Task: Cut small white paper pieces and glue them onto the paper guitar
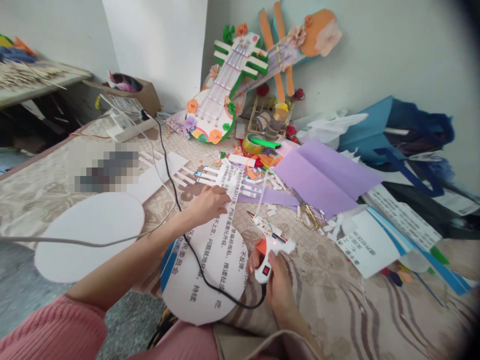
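A guitar-shaped cutout (210,260) of white printed board lies in front of me, its round body near my lap and its neck pointing away. My left hand (212,202) is on the neck with bent fingers, pressing it near the white side strips (249,187). In my right hand (277,277) is a white hot glue gun (270,252) with an orange trigger, its nozzle pointing up and left beside the neck. A clear glue stick or strand rises by the nozzle. The gun's black cord (202,267) loops across the cutout.
A blank white cutout (93,232) lies left. Scissors (311,215), purple paper (326,175), paper scraps and tape rolls (253,144) lie right and behind. Two decorated paper instruments (225,80) lean on the wall. A power strip (131,131) and cardboard box (146,97) stand back left.
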A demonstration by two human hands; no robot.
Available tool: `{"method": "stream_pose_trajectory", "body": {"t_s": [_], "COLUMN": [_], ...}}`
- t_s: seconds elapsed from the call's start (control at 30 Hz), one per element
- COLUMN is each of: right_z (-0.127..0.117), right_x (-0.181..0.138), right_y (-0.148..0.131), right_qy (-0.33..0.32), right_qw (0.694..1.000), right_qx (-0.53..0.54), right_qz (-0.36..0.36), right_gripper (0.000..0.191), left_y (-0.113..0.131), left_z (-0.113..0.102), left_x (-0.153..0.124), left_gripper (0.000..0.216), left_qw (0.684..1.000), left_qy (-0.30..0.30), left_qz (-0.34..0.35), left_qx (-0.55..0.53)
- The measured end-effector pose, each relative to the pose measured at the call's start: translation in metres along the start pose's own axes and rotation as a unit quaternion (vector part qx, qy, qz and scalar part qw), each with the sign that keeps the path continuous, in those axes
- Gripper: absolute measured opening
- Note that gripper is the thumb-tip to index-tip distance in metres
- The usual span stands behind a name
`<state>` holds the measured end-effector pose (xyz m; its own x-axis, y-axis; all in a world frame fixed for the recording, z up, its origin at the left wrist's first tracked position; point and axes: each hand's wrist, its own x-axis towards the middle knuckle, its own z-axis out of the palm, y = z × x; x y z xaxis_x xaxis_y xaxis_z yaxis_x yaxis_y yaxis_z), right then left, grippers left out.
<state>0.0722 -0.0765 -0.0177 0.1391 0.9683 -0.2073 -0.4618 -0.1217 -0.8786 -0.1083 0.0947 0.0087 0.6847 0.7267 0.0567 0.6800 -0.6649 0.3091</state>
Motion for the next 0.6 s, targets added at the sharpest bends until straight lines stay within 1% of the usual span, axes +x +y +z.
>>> {"method": "stream_pose_trajectory", "body": {"t_s": [0.13,0.4,0.6], "right_z": [-0.001,0.001,0.001], "right_x": [-0.001,-0.001,-0.001], "right_y": [0.001,-0.001,-0.001], "right_qy": [0.004,0.011,0.007], "right_qw": [1.000,1.000,1.000], "right_qx": [0.003,-0.017,-0.022], "right_qz": [0.005,0.005,0.002], "right_gripper": [0.026,0.030,0.029], "left_y": [-0.003,-0.007,-0.004], "left_z": [0.005,0.012,0.010], "left_x": [0.001,0.003,0.004], "left_gripper": [0.012,0.012,0.011], "left_qw": [1.000,0.994,0.995], "left_qy": [0.010,0.050,0.039], "left_qz": [-0.008,-0.037,-0.032], "left_qx": [-0.008,-0.089,-0.082]}}
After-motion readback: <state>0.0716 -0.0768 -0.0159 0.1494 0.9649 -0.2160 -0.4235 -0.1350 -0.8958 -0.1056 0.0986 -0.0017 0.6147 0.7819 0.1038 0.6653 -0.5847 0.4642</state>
